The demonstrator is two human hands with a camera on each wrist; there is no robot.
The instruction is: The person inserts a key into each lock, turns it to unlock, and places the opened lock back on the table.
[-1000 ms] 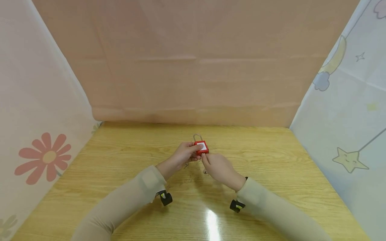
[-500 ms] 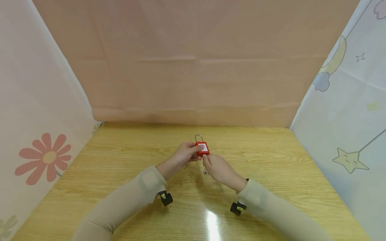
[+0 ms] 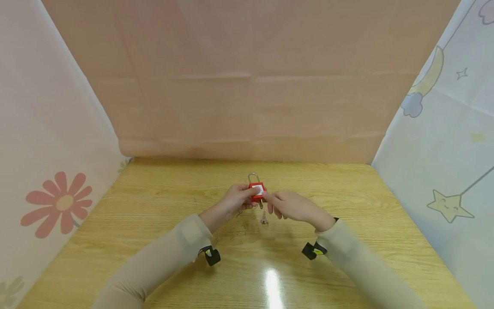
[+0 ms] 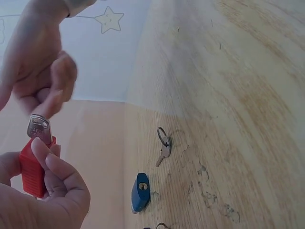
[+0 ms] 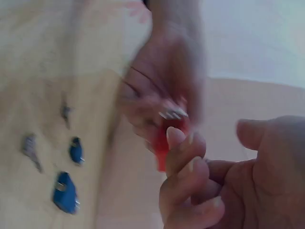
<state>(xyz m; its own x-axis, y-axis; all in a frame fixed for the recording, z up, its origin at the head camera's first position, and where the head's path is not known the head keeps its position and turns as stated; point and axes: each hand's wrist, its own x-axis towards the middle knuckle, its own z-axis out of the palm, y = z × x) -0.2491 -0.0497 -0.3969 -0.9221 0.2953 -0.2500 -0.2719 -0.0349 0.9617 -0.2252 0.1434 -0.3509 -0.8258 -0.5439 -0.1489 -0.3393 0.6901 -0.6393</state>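
While the left grip clasps the part-hidden red padlock, the right grip — blurred — is loose.

Red padlock with a white label on its upward face, pinched in the left grip, slim metal shackle looping out beyond that grip, metal key jutting from the padlock's base, near the right grip

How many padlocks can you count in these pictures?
3: a red padlock in the left hand, plus a blue padlock and a second blue padlock on the table. Others may be hidden.
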